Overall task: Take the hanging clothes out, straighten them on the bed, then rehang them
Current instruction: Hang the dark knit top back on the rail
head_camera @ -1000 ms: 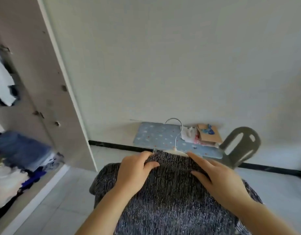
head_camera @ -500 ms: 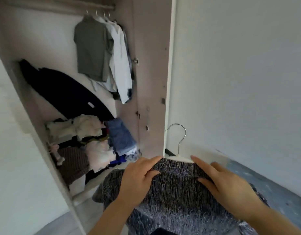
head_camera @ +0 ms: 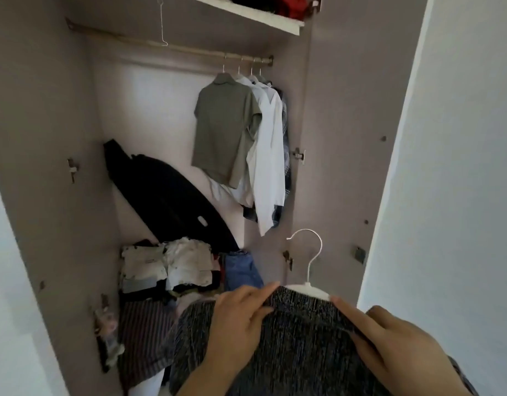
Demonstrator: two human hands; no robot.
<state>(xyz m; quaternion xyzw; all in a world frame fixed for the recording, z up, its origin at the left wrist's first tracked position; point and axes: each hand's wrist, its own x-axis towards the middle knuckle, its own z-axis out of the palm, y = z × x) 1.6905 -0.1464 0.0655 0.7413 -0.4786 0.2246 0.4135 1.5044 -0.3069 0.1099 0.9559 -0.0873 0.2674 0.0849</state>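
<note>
Facing an open wardrobe point(head_camera: 341, 115), a person holds a dark speckled knit top point(head_camera: 298, 344) on a white hanger point(head_camera: 308, 290) low in the middle of the view, in front of the wardrobe's opening. The left hand point(head_camera: 238, 318) grips the top's left shoulder, thumb and fingers pinched together on the fabric near the neckline. The right hand point(head_camera: 389, 341) clamps the right shoulder of the same top, index finger stretched along the upper edge toward the hanger and the other fingers curled over the cloth. The hanger's metal hook point(head_camera: 309, 247) stands upright above the neckline, free of the rail.

Up in the wardrobe, a rail point(head_camera: 172, 47) runs across under a shelf point(head_camera: 246, 12). At the rail's right end hang an olive polo shirt point(head_camera: 223, 132), then a white shirt point(head_camera: 269, 155) just beside it, with a plaid garment point(head_camera: 286, 144) partly hidden behind. One bare wire hanger point(head_camera: 162, 24) hangs further left, well apart from the shirts. A long black bag point(head_camera: 166, 192) leans diagonally against the back wall. Below it lie stacks of folded clothes point(head_camera: 172, 267), pale pieces on top, with folded blue jeans point(head_camera: 242, 270) to their right and a striped fabric point(head_camera: 143, 332) lower down. Something red point(head_camera: 289, 4) sits on the shelf, too cropped to identify
</note>
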